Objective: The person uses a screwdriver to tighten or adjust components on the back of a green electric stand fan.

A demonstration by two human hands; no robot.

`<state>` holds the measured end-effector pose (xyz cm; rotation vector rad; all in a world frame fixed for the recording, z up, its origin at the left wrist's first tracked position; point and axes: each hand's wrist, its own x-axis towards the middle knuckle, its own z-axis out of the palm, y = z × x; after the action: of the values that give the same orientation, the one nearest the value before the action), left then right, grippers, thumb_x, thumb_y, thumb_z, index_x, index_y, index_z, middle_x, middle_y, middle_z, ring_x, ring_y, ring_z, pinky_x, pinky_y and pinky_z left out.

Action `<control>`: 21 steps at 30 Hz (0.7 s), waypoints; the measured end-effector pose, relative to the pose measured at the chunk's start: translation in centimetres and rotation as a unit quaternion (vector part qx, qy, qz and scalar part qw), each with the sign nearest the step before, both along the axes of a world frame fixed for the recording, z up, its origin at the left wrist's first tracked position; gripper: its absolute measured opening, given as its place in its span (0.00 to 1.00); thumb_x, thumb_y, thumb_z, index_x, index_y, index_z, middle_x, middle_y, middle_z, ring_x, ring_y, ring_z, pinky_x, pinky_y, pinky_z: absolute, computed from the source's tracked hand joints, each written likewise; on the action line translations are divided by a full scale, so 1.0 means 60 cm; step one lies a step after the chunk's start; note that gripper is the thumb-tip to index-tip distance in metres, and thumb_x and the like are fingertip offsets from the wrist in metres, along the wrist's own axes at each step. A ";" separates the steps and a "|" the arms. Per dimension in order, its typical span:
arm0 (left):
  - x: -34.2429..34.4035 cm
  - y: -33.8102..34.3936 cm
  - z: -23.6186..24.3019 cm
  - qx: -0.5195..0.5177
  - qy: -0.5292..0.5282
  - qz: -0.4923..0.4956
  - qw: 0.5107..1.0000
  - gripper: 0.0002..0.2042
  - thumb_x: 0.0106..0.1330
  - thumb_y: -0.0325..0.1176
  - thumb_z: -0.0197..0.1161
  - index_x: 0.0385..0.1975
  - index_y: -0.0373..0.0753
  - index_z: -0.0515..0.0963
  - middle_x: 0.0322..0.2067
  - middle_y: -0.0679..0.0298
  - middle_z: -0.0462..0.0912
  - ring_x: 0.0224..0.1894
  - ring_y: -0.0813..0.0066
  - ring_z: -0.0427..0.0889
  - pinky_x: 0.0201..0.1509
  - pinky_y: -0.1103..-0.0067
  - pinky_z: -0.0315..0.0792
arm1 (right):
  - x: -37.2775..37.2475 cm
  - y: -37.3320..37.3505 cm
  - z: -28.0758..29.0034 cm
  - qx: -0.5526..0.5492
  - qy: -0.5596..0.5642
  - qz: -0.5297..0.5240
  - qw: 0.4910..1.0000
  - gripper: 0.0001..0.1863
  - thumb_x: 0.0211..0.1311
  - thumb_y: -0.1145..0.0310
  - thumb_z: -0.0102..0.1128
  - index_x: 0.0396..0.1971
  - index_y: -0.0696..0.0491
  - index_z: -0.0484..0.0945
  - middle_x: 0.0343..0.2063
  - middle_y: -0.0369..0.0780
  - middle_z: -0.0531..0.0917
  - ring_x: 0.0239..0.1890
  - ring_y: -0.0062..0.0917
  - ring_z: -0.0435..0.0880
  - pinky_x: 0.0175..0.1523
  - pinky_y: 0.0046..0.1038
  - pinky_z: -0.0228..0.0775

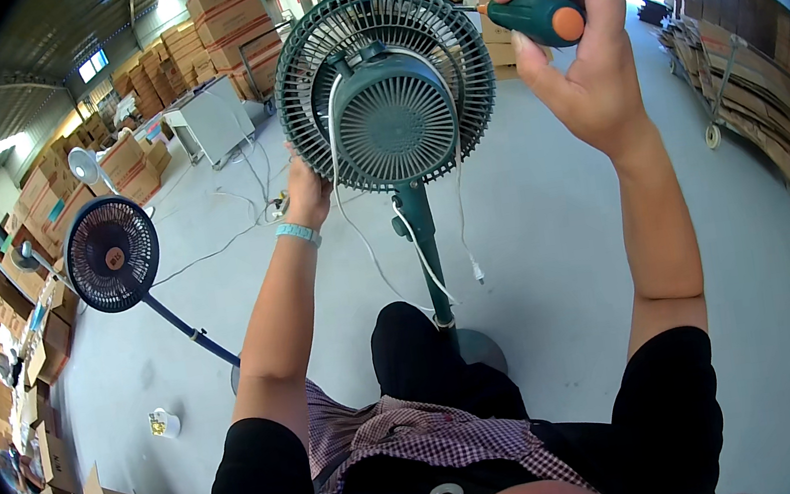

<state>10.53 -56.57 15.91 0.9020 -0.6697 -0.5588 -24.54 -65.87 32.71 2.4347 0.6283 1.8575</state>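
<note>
Right in front of me stands a dark green pedestal fan (396,131), the ribbed back of its motor housing facing me. A white power cord hangs in loops from it, its plug dangling beside the green pole (423,243). My right hand (584,48) is wrapped round a screwdriver (532,17) with a green and orange handle. The thin shaft points left and meets the right rim of the fan's grille. At the grille's lower left edge is my left hand (306,191), with a light blue band on the wrist; its fingers are mostly hidden behind the grille.
A dark blue pedestal fan (113,254) stands to the left, with a white fan (85,166) farther back. A small white cup (164,422) sits on the floor. Cords trail near a white cabinet (210,121). A cart of flattened cardboard (730,79) is at the right; stacked boxes (228,23) stand behind.
</note>
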 end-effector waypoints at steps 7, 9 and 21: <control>0.004 -0.004 -0.011 0.008 -0.040 0.034 0.999 0.29 0.71 0.65 0.36 0.40 0.46 0.75 0.27 0.76 0.77 0.21 0.88 0.67 0.23 0.87 0.58 | -0.006 0.059 -0.027 0.031 -0.132 -0.246 0.960 0.22 0.46 0.77 0.72 0.41 0.51 0.72 0.36 0.38 0.77 0.34 0.31 0.79 0.37 0.28 0.74; 0.012 -0.003 -0.016 0.013 -0.037 0.032 0.999 0.29 0.71 0.65 0.36 0.39 0.46 0.75 0.24 0.77 0.74 0.18 0.88 0.61 0.21 0.86 0.52 | -0.011 0.082 -0.026 0.082 -0.089 -0.239 0.964 0.20 0.46 0.79 0.69 0.40 0.51 0.73 0.36 0.37 0.77 0.34 0.33 0.79 0.36 0.30 0.73; 0.001 -0.010 -0.020 0.000 -0.017 0.053 0.998 0.30 0.69 0.66 0.39 0.38 0.44 0.74 0.17 0.78 0.65 0.14 0.88 0.51 0.17 0.85 0.45 | -0.007 0.083 0.002 0.011 0.010 -0.303 0.953 0.14 0.53 0.82 0.59 0.39 0.54 0.73 0.36 0.41 0.77 0.34 0.39 0.80 0.36 0.35 0.72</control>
<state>10.59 -57.20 14.70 0.9421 -0.6495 -0.4498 -24.97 -60.91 32.85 2.2904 -0.1432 1.5798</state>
